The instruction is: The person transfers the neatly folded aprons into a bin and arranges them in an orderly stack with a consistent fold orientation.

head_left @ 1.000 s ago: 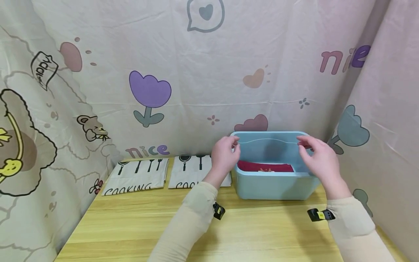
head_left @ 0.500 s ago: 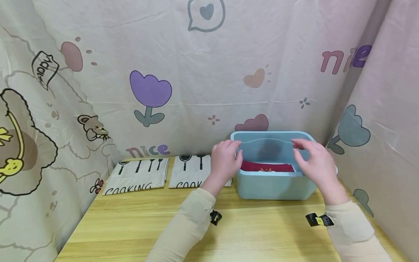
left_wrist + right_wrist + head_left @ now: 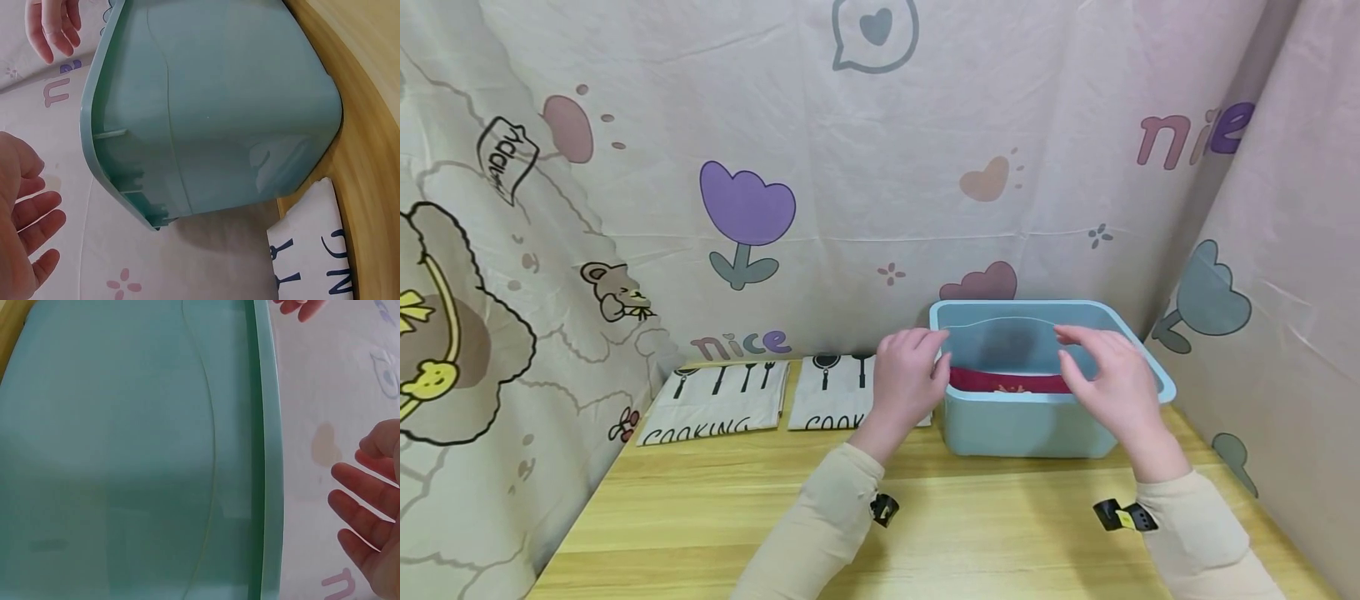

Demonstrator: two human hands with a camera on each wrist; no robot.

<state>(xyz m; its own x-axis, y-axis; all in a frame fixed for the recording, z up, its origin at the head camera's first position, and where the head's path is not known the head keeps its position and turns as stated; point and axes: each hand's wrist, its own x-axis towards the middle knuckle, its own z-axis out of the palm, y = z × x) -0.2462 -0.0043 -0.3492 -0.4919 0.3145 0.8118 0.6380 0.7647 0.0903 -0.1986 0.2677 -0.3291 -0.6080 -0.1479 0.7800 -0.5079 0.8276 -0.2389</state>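
Observation:
A light blue plastic bin (image 3: 1030, 429) stands on the wooden table, with a folded dark red cloth (image 3: 1000, 381) bearing a pale gold motif inside it. My left hand (image 3: 906, 375) hovers by the bin's left end, fingers loosely bent and gripping nothing. Above the bin's right part hangs my right hand (image 3: 1108, 375), thumb and fingers spread apart and holding nothing. Both wrist views show gaps between the hands and the rim; the left hand (image 3: 25, 219) and the right hand (image 3: 369, 500) have bare, relaxed fingers there.
Two folded white cloths printed with black utensils lie left of the bin, a left cloth (image 3: 715, 404) and a middle cloth (image 3: 831, 396) partly behind my left hand. A patterned curtain (image 3: 865, 200) encloses the table (image 3: 985, 525) at the back and sides.
My right hand has moved left, inward over the bin, uncovering its right rim corner. My left hand has drifted slightly left and down. The bin and cloths stay put.

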